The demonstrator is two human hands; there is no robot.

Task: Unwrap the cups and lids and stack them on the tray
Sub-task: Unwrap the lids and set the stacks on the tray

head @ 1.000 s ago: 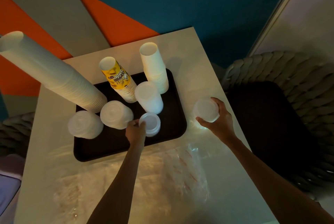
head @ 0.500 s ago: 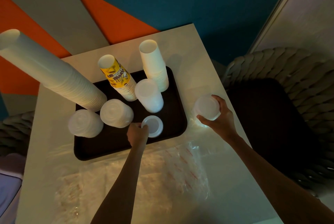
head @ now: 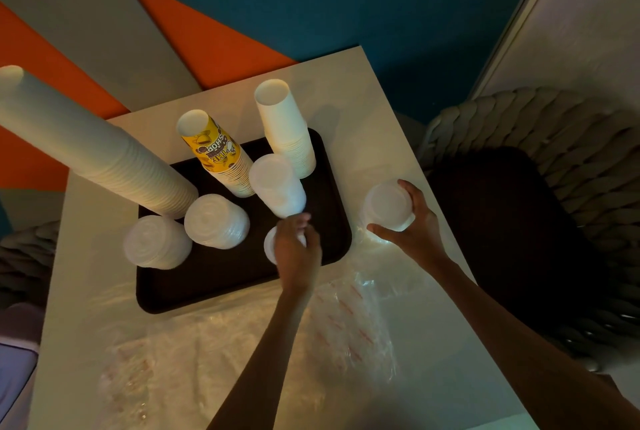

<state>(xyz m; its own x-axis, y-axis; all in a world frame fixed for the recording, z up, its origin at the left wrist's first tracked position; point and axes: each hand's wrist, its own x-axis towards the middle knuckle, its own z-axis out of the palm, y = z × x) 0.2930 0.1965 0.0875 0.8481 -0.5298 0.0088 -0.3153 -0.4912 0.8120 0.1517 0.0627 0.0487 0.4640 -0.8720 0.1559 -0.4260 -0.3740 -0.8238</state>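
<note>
- Pale square table, carrying everything listed here.
- Dark tray, on the table's far half.
- Clear plastic wrap, spread flat on the table's near half, just beside the tray.
- Long stack of tall cups, white, rising from the tray's far left corner.
- Stack of white cups, at the tray's far right.
- Stack of yellow cups, printed, between the two white stacks.
- Three translucent lid stacks on the tray: mid lids, left lids and rim lids at the left rim.
- Right hand, fingers and thumb curled round the held lids, which are just right of the tray.
- Left hand, over the low lids on the tray; grip cannot be told.
</note>
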